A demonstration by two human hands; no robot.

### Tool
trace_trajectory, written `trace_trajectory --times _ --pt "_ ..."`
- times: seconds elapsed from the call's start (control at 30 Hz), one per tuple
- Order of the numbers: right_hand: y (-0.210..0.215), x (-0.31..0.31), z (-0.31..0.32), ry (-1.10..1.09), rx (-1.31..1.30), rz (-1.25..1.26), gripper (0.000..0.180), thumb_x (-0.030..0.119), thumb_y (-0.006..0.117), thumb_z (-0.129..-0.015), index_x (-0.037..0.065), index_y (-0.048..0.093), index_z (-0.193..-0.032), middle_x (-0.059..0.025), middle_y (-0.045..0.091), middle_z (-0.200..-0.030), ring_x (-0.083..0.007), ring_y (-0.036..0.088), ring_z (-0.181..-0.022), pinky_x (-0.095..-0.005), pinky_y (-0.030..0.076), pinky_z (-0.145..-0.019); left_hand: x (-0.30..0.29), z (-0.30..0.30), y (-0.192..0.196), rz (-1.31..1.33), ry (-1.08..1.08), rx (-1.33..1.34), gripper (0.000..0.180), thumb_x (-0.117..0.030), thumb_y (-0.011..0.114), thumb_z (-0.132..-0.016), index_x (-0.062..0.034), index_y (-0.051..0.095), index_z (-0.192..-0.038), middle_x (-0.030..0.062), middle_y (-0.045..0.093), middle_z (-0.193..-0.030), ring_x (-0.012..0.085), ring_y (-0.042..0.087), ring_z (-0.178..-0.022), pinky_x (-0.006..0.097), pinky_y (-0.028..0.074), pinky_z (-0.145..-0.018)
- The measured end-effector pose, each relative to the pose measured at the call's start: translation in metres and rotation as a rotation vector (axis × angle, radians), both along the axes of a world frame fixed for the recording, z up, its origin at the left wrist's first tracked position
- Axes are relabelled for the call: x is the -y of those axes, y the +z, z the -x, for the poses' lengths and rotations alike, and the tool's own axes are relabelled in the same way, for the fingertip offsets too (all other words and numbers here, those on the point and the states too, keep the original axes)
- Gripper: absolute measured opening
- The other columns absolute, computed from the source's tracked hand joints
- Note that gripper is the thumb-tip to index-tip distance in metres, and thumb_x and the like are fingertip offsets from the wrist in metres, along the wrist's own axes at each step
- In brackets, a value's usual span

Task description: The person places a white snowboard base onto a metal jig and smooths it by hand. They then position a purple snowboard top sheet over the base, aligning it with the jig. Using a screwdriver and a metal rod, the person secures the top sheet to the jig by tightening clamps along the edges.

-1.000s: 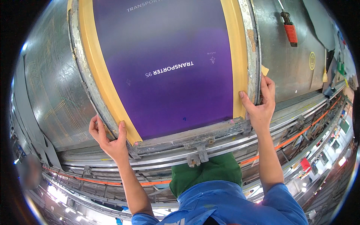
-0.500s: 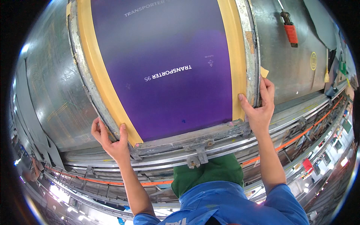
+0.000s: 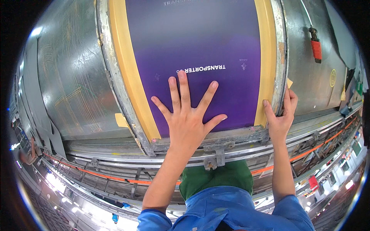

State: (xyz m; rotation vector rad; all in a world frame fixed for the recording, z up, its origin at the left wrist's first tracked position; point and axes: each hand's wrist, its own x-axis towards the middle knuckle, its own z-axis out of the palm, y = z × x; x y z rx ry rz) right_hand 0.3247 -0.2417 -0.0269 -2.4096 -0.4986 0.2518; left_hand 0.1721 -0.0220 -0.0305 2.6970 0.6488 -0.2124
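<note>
Left hand (image 3: pixel 187 119): fingers spread wide, palm pressed flat on the purple printed sheet (image 3: pixel 200 46), gripping nothing
Right hand (image 3: pixel 280 115): curled round the right edge of the worn grey metal frame (image 3: pixel 280 50), thumb on the yellow tape border (image 3: pixel 264 57)
Sheet: under the left palm, just left of the right hand
Clamp bracket (image 3: pixel 216 154): just below both hands

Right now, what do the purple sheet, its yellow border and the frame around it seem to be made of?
The purple sheet under the left hand looks like a fine mesh or film: smooth, matte, evenly coloured. The yellow border looks like tape, flat and slightly glossy. The frame gripped by the right hand looks like bare metal, grey, scratched and stained. The table looks like brushed sheet metal with dull reflections.
</note>
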Motion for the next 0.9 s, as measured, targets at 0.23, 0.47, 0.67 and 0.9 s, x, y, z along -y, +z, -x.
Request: trace_trajectory --times 0.23,0.47,0.67,0.9 --pt "0.001 -0.006 0.002 -0.039 -0.003 0.008 0.081 0.015 0.085 -0.081 0.002 0.049 -0.152 -0.0131 0.049 -0.127 -0.0257 0.049 -0.120 -0.0367 0.038 -0.107 0.000 0.002 -0.002 -0.002 -0.002 -0.014 0.090 -0.082 0.062 -0.076 -0.0456 0.042 -0.156 0.0320 0.007 -0.168 0.0467 0.001 -0.158 0.076 -0.005 -0.114" --pt "0.000 -0.002 0.001 -0.036 -0.002 0.032 0.073 0.016 0.085 -0.081 -0.004 0.054 -0.145 -0.0137 0.052 -0.126 -0.0262 0.052 -0.118 -0.0365 0.039 -0.106 0.000 0.000 -0.001 0.000 0.014 -0.032 0.089 -0.082 0.061 -0.076 -0.0468 0.042 -0.155 0.0359 0.007 -0.167 0.0499 0.002 -0.157 0.076 -0.002 -0.115" --pt "-0.001 0.007 0.003 -0.025 0.001 0.024 0.071 0.013 0.084 -0.081 -0.006 0.055 -0.142 -0.0145 0.053 -0.128 -0.0269 0.052 -0.119 -0.0365 0.040 -0.106 0.004 0.002 0.000 -0.030 0.002 -0.042 0.087 -0.082 0.060 -0.077 -0.0483 0.042 -0.155 0.0344 0.007 -0.167 0.0507 0.006 -0.156 0.077 0.002 -0.114" --pt "0.047 0.015 0.055 0.032 -0.110 -0.132 0.050 0.009 0.080 -0.087 -0.001 0.064 -0.134 -0.0160 0.065 -0.117 -0.0269 0.062 -0.106 -0.0362 0.048 -0.097 0.001 0.002 -0.006 -0.103 0.000 0.048 0.085 -0.082 0.060 -0.079 -0.0487 0.041 -0.155 0.0330 0.010 -0.167 0.0501 0.010 -0.156 0.080 0.006 -0.112"
